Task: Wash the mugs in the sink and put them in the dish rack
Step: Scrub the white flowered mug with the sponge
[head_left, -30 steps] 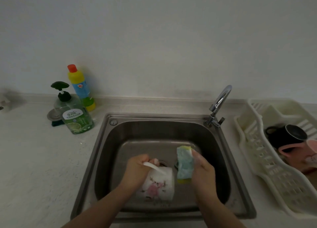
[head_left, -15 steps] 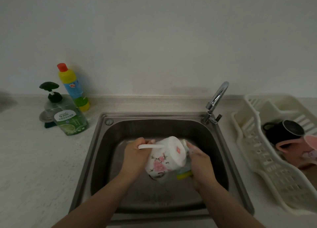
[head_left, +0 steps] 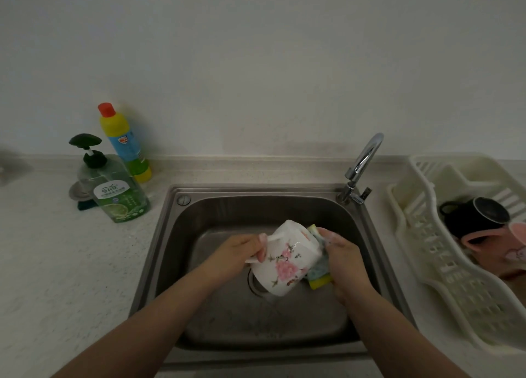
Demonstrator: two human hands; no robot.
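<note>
A white mug with pink flowers (head_left: 284, 259) hangs tilted over the steel sink (head_left: 173, 229), base up and to the right. My left hand (head_left: 239, 252) grips its handle. My right hand (head_left: 343, 256) holds a blue and yellow sponge (head_left: 320, 272) pressed against the mug's right side. In the cream dish rack (head_left: 444, 266) at the right lie a black mug (head_left: 478, 216) and a pink mug (head_left: 501, 249).
A chrome tap (head_left: 361, 167) rises at the sink's back right corner. On the counter at the left stand a green soap pump bottle (head_left: 116, 189) and a yellow bottle with a red cap (head_left: 125, 147). The sink drain (head_left: 254, 283) shows under the mug.
The mug went from lying low in the sink, apart from the sponge, to being lifted and tipped with its base up. The sponge now presses on the mug's right side.
</note>
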